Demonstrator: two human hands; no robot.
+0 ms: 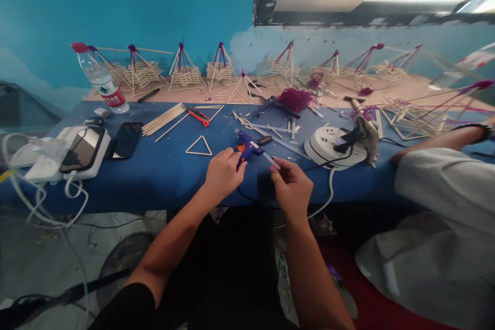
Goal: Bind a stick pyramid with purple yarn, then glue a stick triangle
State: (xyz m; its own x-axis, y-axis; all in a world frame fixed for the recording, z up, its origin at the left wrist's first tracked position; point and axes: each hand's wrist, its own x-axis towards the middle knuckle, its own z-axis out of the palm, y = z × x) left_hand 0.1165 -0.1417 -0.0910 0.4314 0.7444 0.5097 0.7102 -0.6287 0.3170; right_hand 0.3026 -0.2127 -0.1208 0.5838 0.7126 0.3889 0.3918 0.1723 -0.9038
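Note:
My left hand (pixel 225 171) is wrapped round the handle of a blue glue gun (pixel 250 148) with an orange trigger, held low over the table's front part. Its nozzle points away to the left. A translucent glue stick (pixel 271 160) reaches the back end of the gun, pinched between the fingers of my right hand (pixel 292 184). Whether the stick is inside the gun's rear opening is hard to make out. Just left of the gun lies a small triangle of wooden sticks (pixel 199 146). Behind it are an orange utility knife (pixel 197 115) and a bundle of wooden sticks (pixel 164 119).
A round white power strip (pixel 330 147) with plugs stands to the right, near a co-worker's arm (pixel 444 139). Several stick frames (pixel 185 73) line the wall. Purple yarn (pixel 294 100) lies behind the gun. At left are a water bottle (pixel 103 82), a phone (pixel 127 140) and chargers.

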